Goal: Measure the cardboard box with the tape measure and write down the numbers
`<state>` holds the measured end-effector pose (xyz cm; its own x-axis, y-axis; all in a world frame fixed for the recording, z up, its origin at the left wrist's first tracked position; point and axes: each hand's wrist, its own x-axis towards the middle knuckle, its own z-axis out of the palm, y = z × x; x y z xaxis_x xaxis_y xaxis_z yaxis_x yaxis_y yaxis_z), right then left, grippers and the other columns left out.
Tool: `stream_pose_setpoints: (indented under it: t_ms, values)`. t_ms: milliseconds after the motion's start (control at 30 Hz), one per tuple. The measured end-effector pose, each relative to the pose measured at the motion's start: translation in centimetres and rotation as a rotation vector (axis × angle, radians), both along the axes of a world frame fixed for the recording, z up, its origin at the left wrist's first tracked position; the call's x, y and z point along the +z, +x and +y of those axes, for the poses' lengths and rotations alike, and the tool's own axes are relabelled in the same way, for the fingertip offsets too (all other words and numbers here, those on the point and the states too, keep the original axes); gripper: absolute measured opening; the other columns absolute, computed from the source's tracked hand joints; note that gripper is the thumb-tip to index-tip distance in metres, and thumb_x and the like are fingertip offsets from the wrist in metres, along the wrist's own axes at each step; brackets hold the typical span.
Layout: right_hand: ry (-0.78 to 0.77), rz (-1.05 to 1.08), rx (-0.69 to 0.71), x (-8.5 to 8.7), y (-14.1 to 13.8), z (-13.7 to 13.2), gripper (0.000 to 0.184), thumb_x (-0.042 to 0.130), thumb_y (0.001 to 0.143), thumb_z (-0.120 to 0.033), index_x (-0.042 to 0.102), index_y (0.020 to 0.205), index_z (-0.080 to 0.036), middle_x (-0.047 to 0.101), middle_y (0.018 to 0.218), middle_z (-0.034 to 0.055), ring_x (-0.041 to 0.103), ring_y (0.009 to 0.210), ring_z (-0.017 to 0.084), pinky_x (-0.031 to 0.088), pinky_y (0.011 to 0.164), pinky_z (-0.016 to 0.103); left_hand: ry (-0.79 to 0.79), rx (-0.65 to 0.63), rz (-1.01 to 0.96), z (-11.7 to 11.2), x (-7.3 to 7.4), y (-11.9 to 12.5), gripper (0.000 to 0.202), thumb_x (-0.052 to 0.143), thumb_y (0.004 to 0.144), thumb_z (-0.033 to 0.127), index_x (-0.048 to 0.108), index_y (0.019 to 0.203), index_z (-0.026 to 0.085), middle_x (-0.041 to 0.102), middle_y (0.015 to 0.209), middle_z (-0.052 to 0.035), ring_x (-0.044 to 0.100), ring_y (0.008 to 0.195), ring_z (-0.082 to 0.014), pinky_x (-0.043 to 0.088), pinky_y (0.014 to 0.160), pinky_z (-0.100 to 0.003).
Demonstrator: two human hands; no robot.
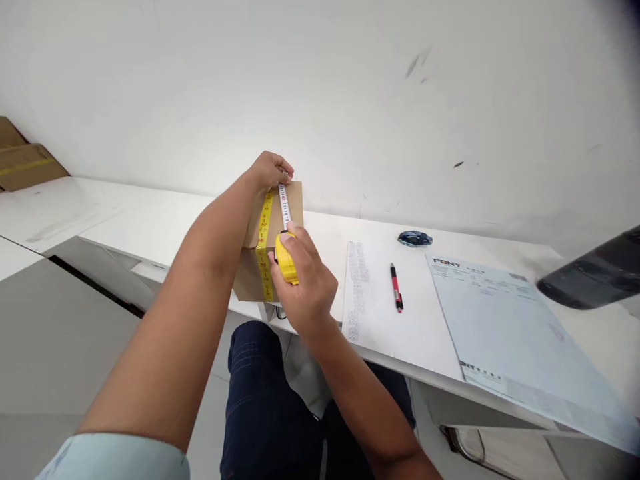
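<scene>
A small brown cardboard box [295, 203] sealed with yellow printed tape stands at the front edge of a white table [165, 220]. My right hand [305, 283] is closed round a yellow tape measure [287, 261] at the box's near top edge. Its white blade [284, 205] runs across the box top to the far edge. There my left hand [270, 170] pinches the blade's end against the box.
To the right on the table lie a white printed sheet [395, 327], a red and black pen [396, 287], a larger form sheet [510, 327] and a dark roll of tape [415, 238]. A dark object [595, 273] juts in at right. Cardboard boxes [25, 163] sit far left.
</scene>
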<state>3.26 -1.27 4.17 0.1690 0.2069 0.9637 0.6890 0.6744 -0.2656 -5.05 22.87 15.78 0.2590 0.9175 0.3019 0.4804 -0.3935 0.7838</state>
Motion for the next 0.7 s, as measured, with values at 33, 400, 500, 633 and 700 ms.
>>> stream_pose_setpoints:
  t_ms: [33, 400, 500, 633, 700]
  values:
    - [0.016, 0.003, -0.009, 0.1, 0.1, 0.1, 0.053, 0.06, 0.096, -0.011, 0.046, 0.143, -0.031, 0.07, 0.136, 0.0067, 0.068, 0.124, 0.021, 0.066, 0.091, 0.037, 0.014, 0.001, -0.044, -0.5, 0.7, 0.3, 0.019, 0.081, 0.065, 0.001, 0.068, 0.073, 0.012, 0.07, 0.073, -0.0063, 0.068, 0.078, -0.0179, 0.055, 0.089, -0.043]
    - [-0.084, 0.335, -0.005, -7.7, 5.9, -7.6, 0.074, 0.075, 0.085, -0.007, 0.048, 0.151, -0.026, 0.064, 0.143, 0.0144, 0.068, 0.124, 0.032, 0.067, 0.091, 0.046, -0.287, -0.274, -0.288, -21.4, 4.2, 3.9, 0.069, 0.086, 0.077, 0.018, 0.053, 0.137, 0.012, 0.077, 0.087, -0.0055, 0.076, 0.096, -0.0225, 0.056, 0.1, -0.045]
    - [-0.107, 0.256, 0.046, -9.7, 6.9, -10.4, 0.074, 0.072, 0.086, -0.004, 0.047, 0.152, -0.027, 0.062, 0.145, 0.0133, 0.068, 0.124, 0.031, 0.068, 0.088, 0.045, -0.527, -0.277, -0.29, -26.8, -0.7, 3.5, 0.063, 0.088, 0.076, 0.028, 0.059, 0.131, 0.017, 0.077, 0.078, -0.0016, 0.076, 0.097, -0.0237, 0.059, 0.097, -0.044]
    - [-0.143, 0.116, 0.192, -10.4, 7.4, -12.9, 0.061, 0.062, 0.093, -0.006, 0.05, 0.151, -0.022, 0.067, 0.139, 0.0135, 0.068, 0.124, 0.029, 0.068, 0.087, 0.042, -0.402, -0.348, -0.371, -30.6, -7.8, 1.9, 0.037, 0.084, 0.081, 0.032, 0.067, 0.111, 0.02, 0.08, 0.092, -0.0041, 0.077, 0.089, -0.0191, 0.062, 0.082, -0.031]
    - [-0.14, 0.097, 0.247, -10.5, 7.5, -13.6, 0.058, 0.059, 0.096, -0.008, 0.049, 0.152, -0.02, 0.072, 0.13, 0.0148, 0.069, 0.122, 0.029, 0.068, 0.083, 0.04, -0.19, -0.417, -0.296, -31.5, -10.6, 0.9, 0.019, 0.075, 0.09, 0.028, 0.068, 0.107, 0.022, 0.08, 0.096, -0.0035, 0.077, 0.087, -0.0158, 0.061, 0.079, -0.026]
